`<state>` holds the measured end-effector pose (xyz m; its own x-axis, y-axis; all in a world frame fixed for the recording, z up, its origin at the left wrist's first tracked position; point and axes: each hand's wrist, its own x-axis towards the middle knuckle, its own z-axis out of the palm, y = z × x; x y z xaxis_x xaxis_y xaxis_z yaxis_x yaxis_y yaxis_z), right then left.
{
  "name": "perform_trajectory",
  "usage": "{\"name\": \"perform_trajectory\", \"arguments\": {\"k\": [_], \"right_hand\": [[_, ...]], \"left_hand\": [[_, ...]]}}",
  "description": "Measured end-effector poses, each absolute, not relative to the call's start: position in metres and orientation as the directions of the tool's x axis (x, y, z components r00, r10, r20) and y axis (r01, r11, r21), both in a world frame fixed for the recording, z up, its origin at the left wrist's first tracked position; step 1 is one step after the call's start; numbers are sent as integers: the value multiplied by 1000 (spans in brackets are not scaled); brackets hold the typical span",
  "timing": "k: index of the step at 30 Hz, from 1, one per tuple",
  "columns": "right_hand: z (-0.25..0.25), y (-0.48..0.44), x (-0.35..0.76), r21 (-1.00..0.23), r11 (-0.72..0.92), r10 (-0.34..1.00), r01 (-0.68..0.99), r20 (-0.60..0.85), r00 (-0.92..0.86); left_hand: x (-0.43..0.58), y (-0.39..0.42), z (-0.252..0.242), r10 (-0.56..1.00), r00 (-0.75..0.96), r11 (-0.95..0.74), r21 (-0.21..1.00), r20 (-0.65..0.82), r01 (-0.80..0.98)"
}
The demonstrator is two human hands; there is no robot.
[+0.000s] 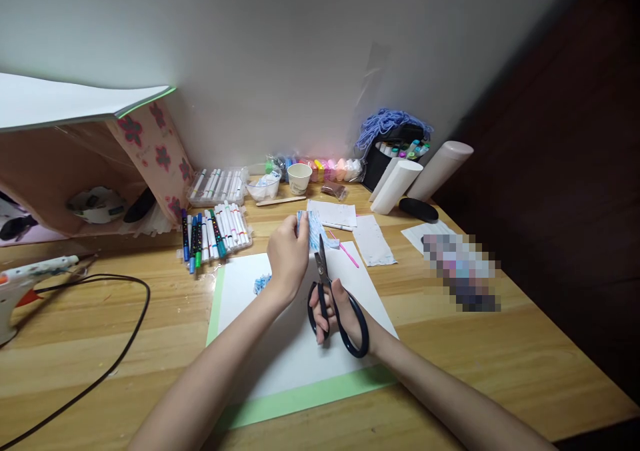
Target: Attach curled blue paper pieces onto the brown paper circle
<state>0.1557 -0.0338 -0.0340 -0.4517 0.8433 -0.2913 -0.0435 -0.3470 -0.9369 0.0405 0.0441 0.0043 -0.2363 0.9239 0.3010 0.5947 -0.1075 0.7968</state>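
My left hand (289, 258) pinches a blue-and-white streaked piece of paper (316, 230) between thumb and fingers, holding it above the desk. In my right hand (347, 311) is a pair of black-handled scissors (321, 272), fingers through the loops. Its blades are parted and point up at the lower edge of the blue piece; whether they touch it I cannot tell. Below both hands lies a white sheet (280, 351) with a green border. A small heap of blue scraps (262, 283) rests on that sheet, partly behind my left wrist.
A glue gun (35, 278) with a looping black cord lies left. Markers (215, 234), a paper cup (300, 178) and a clear bowl (264, 186) stand behind. White paper pieces (375, 240), a pink stick (349, 254), white cylinders (397, 188) and a black lid (419, 209) sit right.
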Motion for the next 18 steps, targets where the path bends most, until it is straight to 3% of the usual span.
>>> {"name": "perform_trajectory", "arguments": {"k": [18], "right_hand": [[-45,-37,155,-945,-326,873,-21,-292,-392]], "left_hand": [[40,45,2,917,-242,-116,795,315,595]]}}
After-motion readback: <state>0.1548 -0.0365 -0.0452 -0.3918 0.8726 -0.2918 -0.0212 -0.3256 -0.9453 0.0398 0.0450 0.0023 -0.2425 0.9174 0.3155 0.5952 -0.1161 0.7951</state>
